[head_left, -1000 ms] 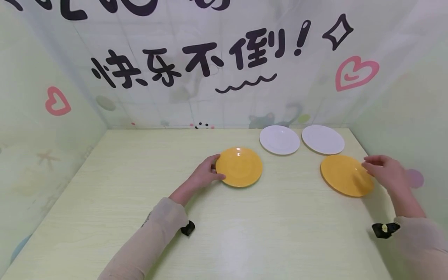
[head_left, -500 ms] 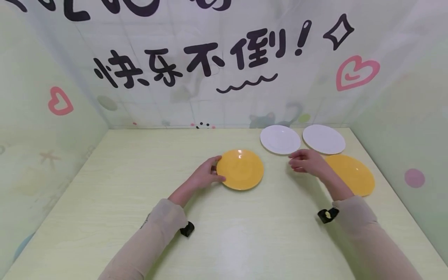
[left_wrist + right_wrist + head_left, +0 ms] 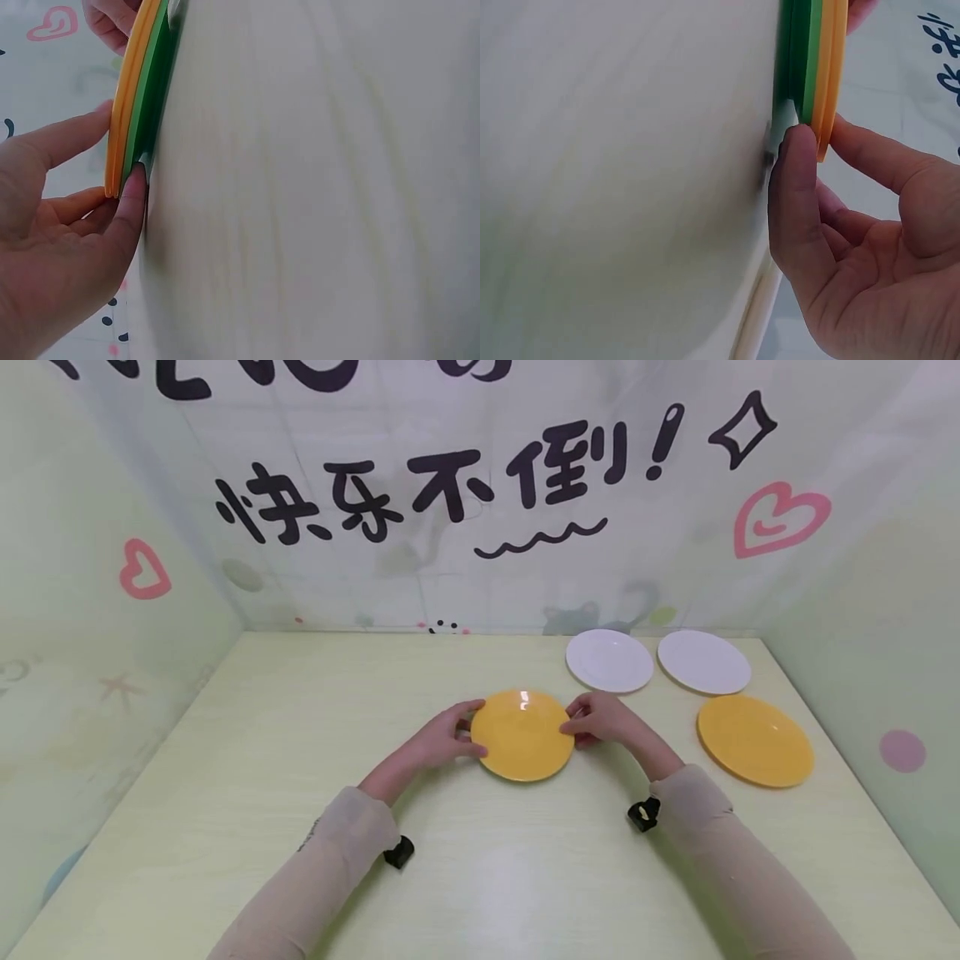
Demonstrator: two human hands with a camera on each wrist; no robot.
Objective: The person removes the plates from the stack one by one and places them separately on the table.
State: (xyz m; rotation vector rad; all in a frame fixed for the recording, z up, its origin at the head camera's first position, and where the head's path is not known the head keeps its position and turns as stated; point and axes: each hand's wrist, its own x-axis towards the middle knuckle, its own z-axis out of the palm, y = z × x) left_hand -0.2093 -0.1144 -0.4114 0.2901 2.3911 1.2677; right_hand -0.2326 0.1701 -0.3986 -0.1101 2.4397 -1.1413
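Note:
In the head view a stack of plates lies at the middle of the table, a yellow plate [image 3: 522, 735] on top. Both wrist views show the stack edge-on: yellow rims above a green plate [image 3: 147, 97], close to the tabletop. My left hand [image 3: 438, 742] grips the stack's left edge, thumb and fingers on opposite faces. Across from it, my right hand [image 3: 602, 720] pinches the right edge; the right wrist view shows its fingers bent around the green rim [image 3: 807, 75] and the yellow one. How many plates are stacked is hard to tell.
A second yellow plate [image 3: 754, 741] lies to the right of my right forearm. Behind are two white plates, one on the left [image 3: 609, 661] and one on the right [image 3: 703, 662], near the back wall. Side walls border the table [image 3: 480, 877].
My right hand has moved left from the yellow plate at the right to the stack's right edge and taken hold there. The left hand keeps its grip. The head view has shifted slightly.

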